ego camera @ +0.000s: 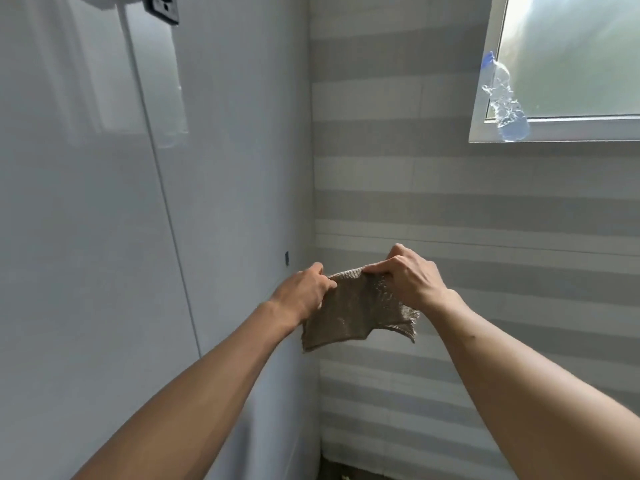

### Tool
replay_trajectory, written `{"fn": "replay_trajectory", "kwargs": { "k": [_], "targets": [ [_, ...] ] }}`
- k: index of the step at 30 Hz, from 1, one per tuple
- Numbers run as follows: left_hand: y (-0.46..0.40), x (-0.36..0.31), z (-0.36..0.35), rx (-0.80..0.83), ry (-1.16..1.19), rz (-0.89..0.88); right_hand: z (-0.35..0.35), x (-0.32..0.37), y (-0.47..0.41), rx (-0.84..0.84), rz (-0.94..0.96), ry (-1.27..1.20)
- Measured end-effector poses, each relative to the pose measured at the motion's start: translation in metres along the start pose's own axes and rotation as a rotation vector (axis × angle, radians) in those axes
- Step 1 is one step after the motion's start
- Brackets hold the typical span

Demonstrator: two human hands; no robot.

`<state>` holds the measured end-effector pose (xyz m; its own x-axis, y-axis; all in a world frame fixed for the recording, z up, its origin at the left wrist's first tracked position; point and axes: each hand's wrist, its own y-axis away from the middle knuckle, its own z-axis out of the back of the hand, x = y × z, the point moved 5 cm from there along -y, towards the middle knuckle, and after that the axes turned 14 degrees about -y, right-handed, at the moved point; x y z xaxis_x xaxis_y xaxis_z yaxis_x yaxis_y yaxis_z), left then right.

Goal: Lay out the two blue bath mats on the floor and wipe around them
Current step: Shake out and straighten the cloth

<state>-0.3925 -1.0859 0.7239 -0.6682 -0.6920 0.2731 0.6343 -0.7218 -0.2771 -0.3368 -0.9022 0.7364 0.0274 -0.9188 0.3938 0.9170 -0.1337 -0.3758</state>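
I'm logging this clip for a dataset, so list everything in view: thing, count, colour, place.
cloth: one, brown, held up in front of the wall corner by its top edge.
plastic bottle: one, clear with blue cap, leaning on the window sill, upper right.
window: one, frosted pane with white frame, upper right.
striped wall: one, grey and white, right.
glossy panel wall: one, pale grey, left.
black bracket: one, top left.
bath mats: none visible.
left hand: gripping the cloth's left side.
right hand: gripping its right side.

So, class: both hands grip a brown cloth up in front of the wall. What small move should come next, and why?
Probably lower the brown cloth towards the floor: the left hand and right hand stretch it in mid-air, and no mats show.
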Motion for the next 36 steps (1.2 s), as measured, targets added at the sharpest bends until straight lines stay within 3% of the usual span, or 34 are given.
{"fn": "replay_trajectory", "kwargs": {
  "k": [3, 11, 18, 24, 28, 32, 36],
  "targets": [
    [-0.014, 0.018, 0.002, -0.024, -0.16, 0.111, -0.014, 0.015, -0.041, 0.032, 0.03, 0.04],
    [-0.051, 0.053, -0.034, 0.137, -0.471, 0.283, -0.062, 0.053, -0.126, 0.13, 0.138, 0.142],
    [-0.075, 0.051, -0.068, 0.327, -0.581, 0.276, -0.126, 0.053, -0.174, 0.198, 0.128, 0.086],
    [-0.063, 0.037, -0.112, 0.422, -0.647, 0.162, -0.182, 0.017, -0.149, 0.255, 0.022, -0.133],
    [-0.055, 0.027, -0.128, 0.482, -0.589, 0.136, -0.181, 0.007, -0.133, 0.343, -0.003, -0.289],
    [-0.045, 0.004, -0.15, 0.58, -0.419, 0.065, -0.174, -0.022, -0.105, 0.483, -0.062, -0.216],
    [-0.063, -0.037, -0.159, 0.493, -0.303, -0.069, -0.152, -0.089, -0.063, 0.4, -0.238, -0.174]
  ]
}}
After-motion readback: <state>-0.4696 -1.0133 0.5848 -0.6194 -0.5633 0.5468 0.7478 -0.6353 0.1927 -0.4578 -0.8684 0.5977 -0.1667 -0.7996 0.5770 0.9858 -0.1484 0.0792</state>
